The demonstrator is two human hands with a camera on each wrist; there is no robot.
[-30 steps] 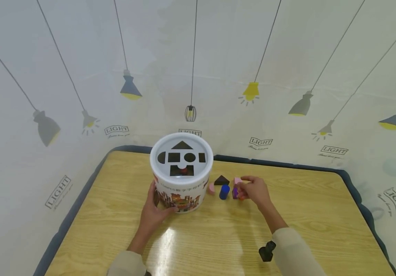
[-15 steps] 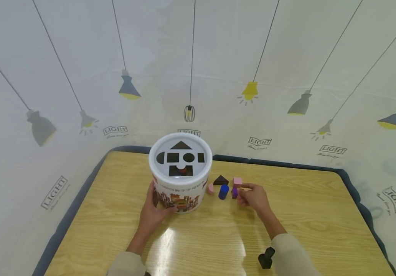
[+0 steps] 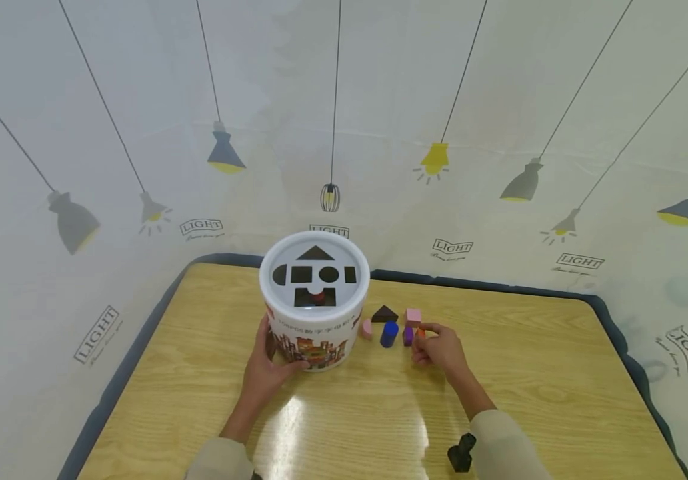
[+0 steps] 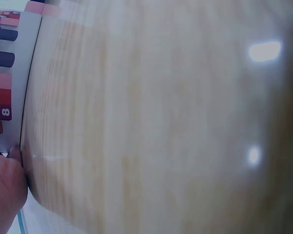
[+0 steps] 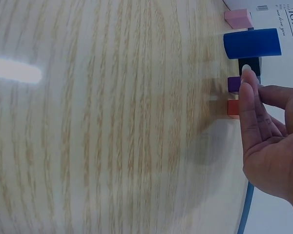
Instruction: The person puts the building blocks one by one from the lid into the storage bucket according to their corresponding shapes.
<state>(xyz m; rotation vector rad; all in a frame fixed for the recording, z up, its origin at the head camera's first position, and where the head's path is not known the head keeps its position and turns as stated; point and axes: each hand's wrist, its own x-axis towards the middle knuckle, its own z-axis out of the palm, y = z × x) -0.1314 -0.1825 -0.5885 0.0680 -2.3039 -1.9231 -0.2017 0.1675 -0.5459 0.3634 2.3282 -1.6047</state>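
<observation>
A white bucket (image 3: 350, 340) with a printed side stands on the table, its lid cut with holes of several shapes. My left hand (image 3: 266, 370) holds the bucket low on its left and near side, thumb across the front. To the right of the bucket, my right hand (image 3: 442, 350) pinches a small orange block (image 3: 421, 332) that stands on the table; the fingers partly hide it. Beside it are a purple block (image 3: 408, 336), a pink cube (image 3: 413, 317), a blue cylinder (image 3: 389, 334), a dark triangular block (image 3: 385, 313) and a pink half-round block (image 3: 367, 329).
The wooden table (image 3: 344, 427) has a dark blue edge (image 3: 500, 285) against a wall covering (image 3: 380, 133) printed with lamps. A black device (image 3: 461, 453) sits by the right sleeve. Something red (image 3: 318, 298) shows in the front hole of the lid.
My right hand has moved from the pink cube a little toward me, to the orange block, leaving the cube in full view behind the purple block. The left hand and bucket stay put.
</observation>
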